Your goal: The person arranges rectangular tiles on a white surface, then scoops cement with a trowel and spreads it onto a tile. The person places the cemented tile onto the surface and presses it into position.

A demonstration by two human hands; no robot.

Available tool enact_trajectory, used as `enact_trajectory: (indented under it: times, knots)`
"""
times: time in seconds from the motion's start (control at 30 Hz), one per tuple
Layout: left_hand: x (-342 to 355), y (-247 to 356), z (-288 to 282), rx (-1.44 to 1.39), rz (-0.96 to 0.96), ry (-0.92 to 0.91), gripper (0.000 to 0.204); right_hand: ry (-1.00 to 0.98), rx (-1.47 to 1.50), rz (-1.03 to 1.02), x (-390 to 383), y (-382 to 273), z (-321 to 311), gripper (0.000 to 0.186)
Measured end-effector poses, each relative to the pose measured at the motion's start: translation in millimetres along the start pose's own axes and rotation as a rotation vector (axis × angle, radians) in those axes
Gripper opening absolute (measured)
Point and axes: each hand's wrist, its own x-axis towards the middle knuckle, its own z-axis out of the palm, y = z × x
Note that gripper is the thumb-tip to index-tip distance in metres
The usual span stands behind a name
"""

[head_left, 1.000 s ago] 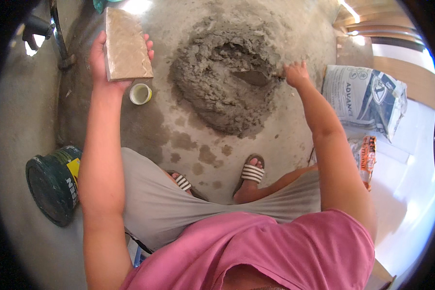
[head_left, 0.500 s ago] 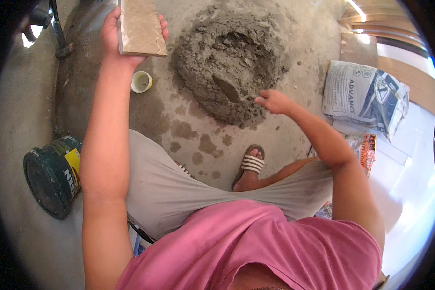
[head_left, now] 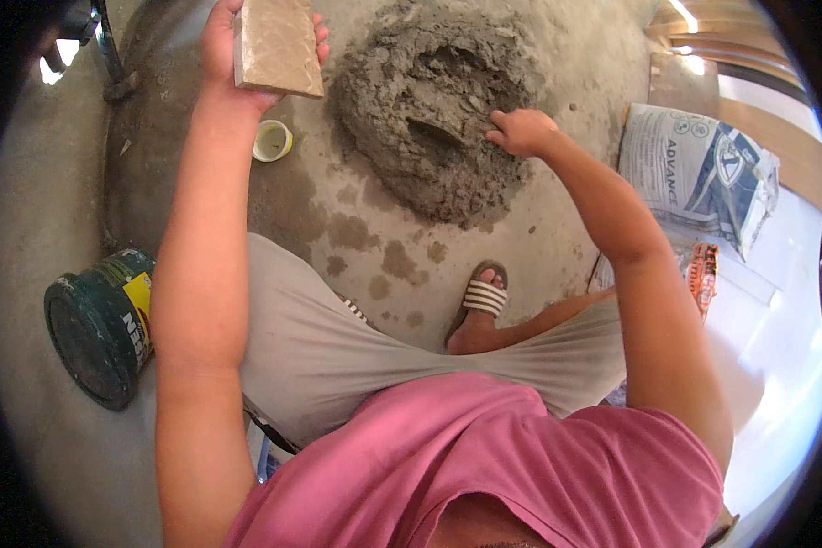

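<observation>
My left hand [head_left: 217, 50] is wrapped round a flat, tan rectangular tile [head_left: 279, 46], held at the upper left. Faint wavy marks cover the tile's upward face. My right hand [head_left: 523, 133] is closed at the right side of a grey heap of wet mortar [head_left: 388, 119] on the floor. It appears to grip the handle of a trowel, whose dark, mortar-coated blade [head_left: 434, 134] lies against the heap; the handle is mostly hidden by my fingers.
A small white tub [head_left: 272, 142] stands below the tile. On the left is a dark green bucket [head_left: 96, 329]. At the right rests a grey-and-blue cement bag [head_left: 694, 169], with an orange-printed bag [head_left: 703, 274] nearer. Wet spots [head_left: 397, 260] mark the concrete floor.
My right hand and the trowel have shifted up and slightly right across the mortar. The tile has moved a little to the right and still sits in my left hand.
</observation>
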Motion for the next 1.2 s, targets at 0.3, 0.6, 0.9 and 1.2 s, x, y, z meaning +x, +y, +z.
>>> enact_trajectory:
  times: [0.3,0.6,0.9,1.2]
  knots:
    - [5.1,12.8,-48.3,-0.039,-0.136,-0.271,0.078,-0.149,0.017,0.066,-29.3,-10.8,24.7,0.051]
    - [0.9,9.8,-38.6,0.014,-0.169,-0.218,0.077,-0.044,-0.314,-0.068,21.9,13.9,-22.8,0.048]
    - [-5.6,17.6,-42.8,0.041,-0.162,-0.187,0.078,-0.087,0.079,0.008,-39.4,51.5,-16.1,0.058]
    - [-0.9,6.2,-30.4,-0.027,-0.204,-0.257,0.076,-0.119,-0.135,0.002,-10.2,18.6,31.2,0.053]
